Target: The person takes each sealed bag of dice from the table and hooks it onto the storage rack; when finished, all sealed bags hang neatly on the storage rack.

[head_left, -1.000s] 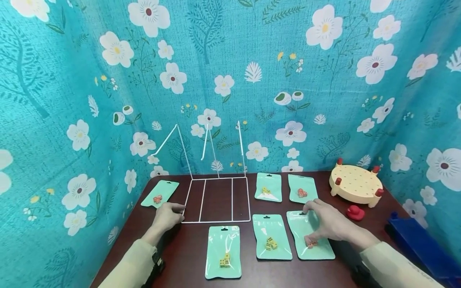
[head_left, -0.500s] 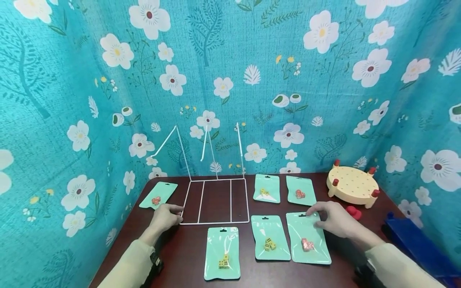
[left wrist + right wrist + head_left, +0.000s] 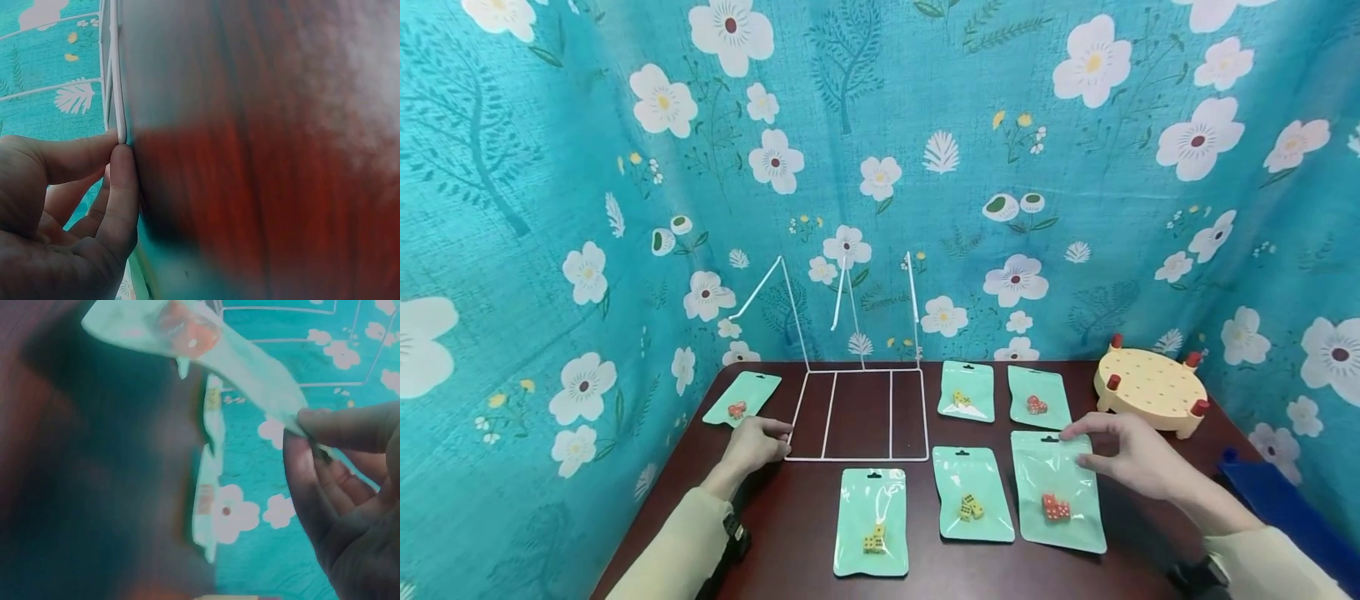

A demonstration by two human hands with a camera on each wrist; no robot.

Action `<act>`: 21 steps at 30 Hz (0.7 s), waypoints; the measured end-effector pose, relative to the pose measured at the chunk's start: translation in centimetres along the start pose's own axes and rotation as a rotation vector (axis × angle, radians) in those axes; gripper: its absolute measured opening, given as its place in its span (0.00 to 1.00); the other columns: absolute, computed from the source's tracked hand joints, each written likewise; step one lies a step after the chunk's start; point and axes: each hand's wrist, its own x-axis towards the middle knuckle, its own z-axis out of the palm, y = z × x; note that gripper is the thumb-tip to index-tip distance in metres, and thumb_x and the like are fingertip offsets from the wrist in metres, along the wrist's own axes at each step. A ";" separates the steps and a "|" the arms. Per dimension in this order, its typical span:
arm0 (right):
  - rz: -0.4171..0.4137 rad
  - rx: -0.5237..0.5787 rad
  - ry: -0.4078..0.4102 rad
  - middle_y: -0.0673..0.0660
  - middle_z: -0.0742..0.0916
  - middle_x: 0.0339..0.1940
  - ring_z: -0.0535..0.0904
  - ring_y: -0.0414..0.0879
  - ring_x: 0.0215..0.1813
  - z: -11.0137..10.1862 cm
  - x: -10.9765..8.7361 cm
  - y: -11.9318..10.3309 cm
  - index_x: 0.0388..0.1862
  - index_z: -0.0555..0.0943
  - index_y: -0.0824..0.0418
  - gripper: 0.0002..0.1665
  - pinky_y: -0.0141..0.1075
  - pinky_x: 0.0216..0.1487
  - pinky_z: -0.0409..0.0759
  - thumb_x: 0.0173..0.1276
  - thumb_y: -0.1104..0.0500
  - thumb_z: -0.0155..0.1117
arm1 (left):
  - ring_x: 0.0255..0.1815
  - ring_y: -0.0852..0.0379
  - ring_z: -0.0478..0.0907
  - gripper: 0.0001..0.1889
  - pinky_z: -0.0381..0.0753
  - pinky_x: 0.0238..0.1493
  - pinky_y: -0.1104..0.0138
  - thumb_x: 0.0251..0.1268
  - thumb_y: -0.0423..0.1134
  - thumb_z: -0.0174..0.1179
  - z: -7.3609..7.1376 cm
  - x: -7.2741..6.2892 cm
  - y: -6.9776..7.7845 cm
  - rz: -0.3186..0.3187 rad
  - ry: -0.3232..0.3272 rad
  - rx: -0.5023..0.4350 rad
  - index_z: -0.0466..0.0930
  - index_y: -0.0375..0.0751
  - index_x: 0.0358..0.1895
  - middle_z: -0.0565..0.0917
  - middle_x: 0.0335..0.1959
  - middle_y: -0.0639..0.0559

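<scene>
The packet of red dice [image 3: 1058, 472] is at the right of the table, its far right corner pinched between the thumb and fingers of the right hand [image 3: 1138, 457]; it looks raised off the wood. Its long axis runs near to far, the slotted end pointing far and the near end slanting slightly right. Held by one corner, with the dice weighing at the near end, it could swing, twist or slip. A yellow-dice packet [image 3: 973, 487] lies just left and could be brushed. Farther left, the left hand [image 3: 754, 443] pinches the wire rack [image 3: 891, 415] by its near left corner; a loosened grip might let it shift if bumped.
</scene>
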 end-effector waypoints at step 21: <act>-0.262 0.025 0.103 0.55 0.94 0.51 0.83 0.36 0.32 -2.8 3.3 -8.6 0.58 0.92 0.55 0.25 0.30 0.34 0.85 0.64 0.74 0.81 | 0.39 0.57 0.87 0.18 0.91 0.45 0.64 0.69 0.28 0.74 -0.3 -0.2 0.1 -0.026 -0.022 -0.041 0.93 0.36 0.60 0.93 0.46 0.43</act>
